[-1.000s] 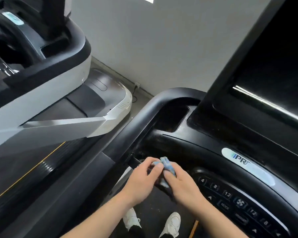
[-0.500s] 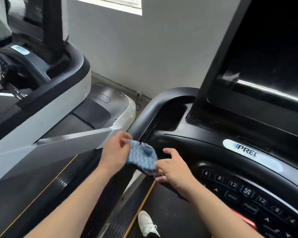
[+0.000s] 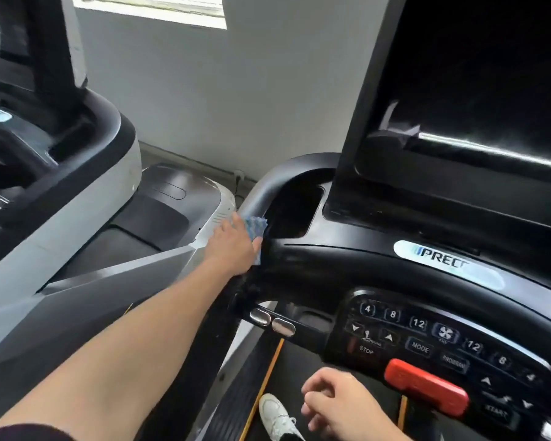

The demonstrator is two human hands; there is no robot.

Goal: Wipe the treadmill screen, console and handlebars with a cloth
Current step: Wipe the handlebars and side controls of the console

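Item: my left hand (image 3: pixel 236 243), arm stretched forward, is pressing a blue cloth (image 3: pixel 257 229) against the left handlebar (image 3: pixel 268 189) where it is curving into the console (image 3: pixel 347 259). My fingers are wrapping over the cloth and the bar; the cloth is showing bunched past my fingertips and under my thumb.

Item: my right hand (image 3: pixel 337 405) is hanging low in front of the keypad (image 3: pixel 427 338), fingers loosely curled, holding nothing and touching nothing.

Item: the dark screen (image 3: pixel 477 90) is standing upright behind the console, catching a bright streak of reflection.

Item: a red stop tab (image 3: pixel 427 386) is sitting below the keypad, just beside my right hand.

Item: two metal sensor pads (image 3: pixel 272 321) are lying side by side on the short bar under the console.

Item: my white shoe (image 3: pixel 275 415) is standing on the belt (image 3: pixel 299 370).

Item: a second treadmill (image 3: pixel 77 173) is standing to the left, by the grey wall (image 3: pixel 236 90).
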